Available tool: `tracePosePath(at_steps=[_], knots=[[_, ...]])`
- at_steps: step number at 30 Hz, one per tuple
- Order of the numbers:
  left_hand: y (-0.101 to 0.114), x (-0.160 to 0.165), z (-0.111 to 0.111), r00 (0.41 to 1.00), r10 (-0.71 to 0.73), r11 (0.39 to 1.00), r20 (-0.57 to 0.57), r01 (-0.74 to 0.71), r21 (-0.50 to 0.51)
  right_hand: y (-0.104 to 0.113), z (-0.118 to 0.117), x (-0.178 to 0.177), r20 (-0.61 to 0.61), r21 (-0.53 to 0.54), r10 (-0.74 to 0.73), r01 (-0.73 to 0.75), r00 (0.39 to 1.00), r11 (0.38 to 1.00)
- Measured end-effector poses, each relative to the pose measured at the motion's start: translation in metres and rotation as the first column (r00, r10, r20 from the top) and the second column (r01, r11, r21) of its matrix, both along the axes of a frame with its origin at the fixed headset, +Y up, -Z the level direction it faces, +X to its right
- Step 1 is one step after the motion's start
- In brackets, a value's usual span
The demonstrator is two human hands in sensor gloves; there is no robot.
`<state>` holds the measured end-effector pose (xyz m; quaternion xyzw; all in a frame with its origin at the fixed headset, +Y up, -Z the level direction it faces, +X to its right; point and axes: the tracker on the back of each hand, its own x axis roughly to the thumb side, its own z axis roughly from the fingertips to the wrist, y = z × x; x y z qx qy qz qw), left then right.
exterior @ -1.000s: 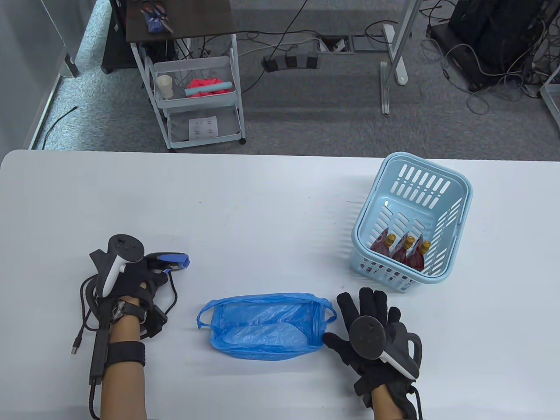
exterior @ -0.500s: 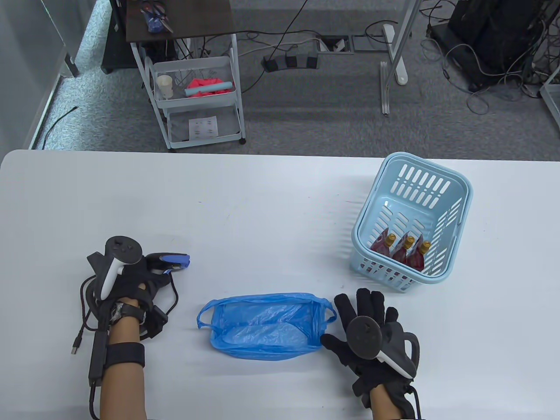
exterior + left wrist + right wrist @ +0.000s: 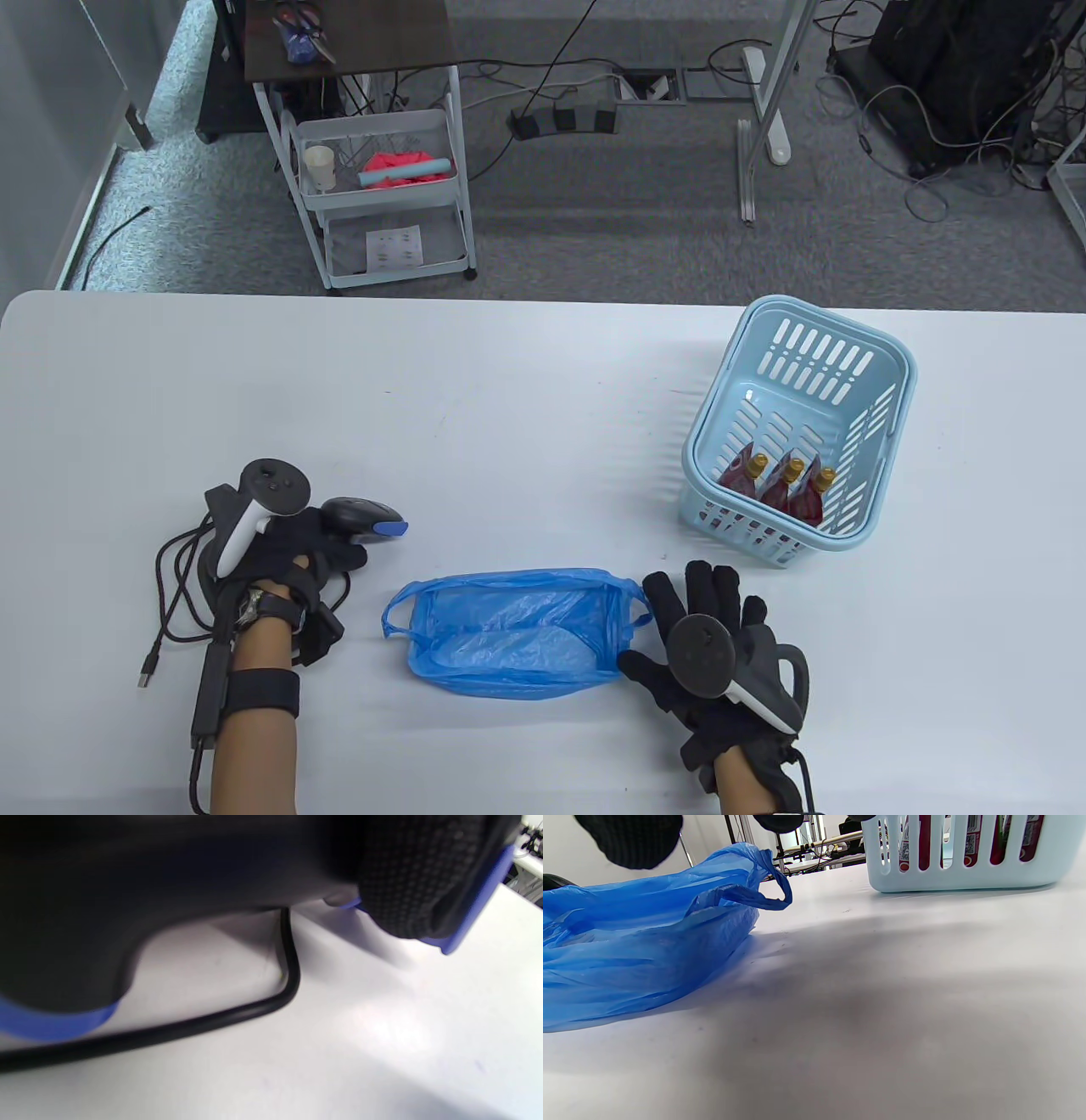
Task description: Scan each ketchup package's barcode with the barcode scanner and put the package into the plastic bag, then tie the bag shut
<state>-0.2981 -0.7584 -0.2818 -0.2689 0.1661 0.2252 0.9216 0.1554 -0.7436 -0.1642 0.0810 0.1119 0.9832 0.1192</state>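
Note:
My left hand (image 3: pixel 310 539) grips the black and blue barcode scanner (image 3: pixel 366 519) at the table's front left, its nose pointing right. In the left wrist view the scanner (image 3: pixel 191 878) fills the top, just above the table. An open blue plastic bag (image 3: pixel 513 632) lies flat at the front middle; its handle (image 3: pixel 755 897) shows in the right wrist view. My right hand (image 3: pixel 704 632) lies open with fingers spread beside the bag's right end. Three red ketchup packages (image 3: pixel 774 492) with gold caps stand in the light blue basket (image 3: pixel 882 373) at the right.
The scanner's black cable (image 3: pixel 178 586) coils on the table left of my left wrist, its USB plug (image 3: pixel 148 671) lying loose. In the left wrist view the cable (image 3: pixel 254 1007) runs across the table. A white cart (image 3: pixel 382 195) stands on the floor beyond the table's far edge.
My left hand has lifted the scanner and shifted it right, turning its nose more toward the bag. The right hand slid slightly left toward the bag.

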Motion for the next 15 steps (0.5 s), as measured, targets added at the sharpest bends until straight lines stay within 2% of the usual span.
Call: tracePosePath(at_steps=[4,10,15], knots=[[-0.003,0.004,0.001,0.998,0.053,0.997,0.036,-0.051,-0.063,0.000,0.000,0.000,0.000,0.000,-0.002,0.002,1.000,1.000],[0.001,0.005,0.006,0.997,0.052,0.998,0.055,-0.053,0.027,-0.001,0.000,-0.004,-0.007,-0.003,0.011,-0.011,1.000,1.000],[0.016,0.002,0.015,0.990,0.106,0.985,0.095,-0.117,0.126,-0.003,-0.001,-0.009,-0.017,-0.007,0.027,-0.027,0.999,1.000]])
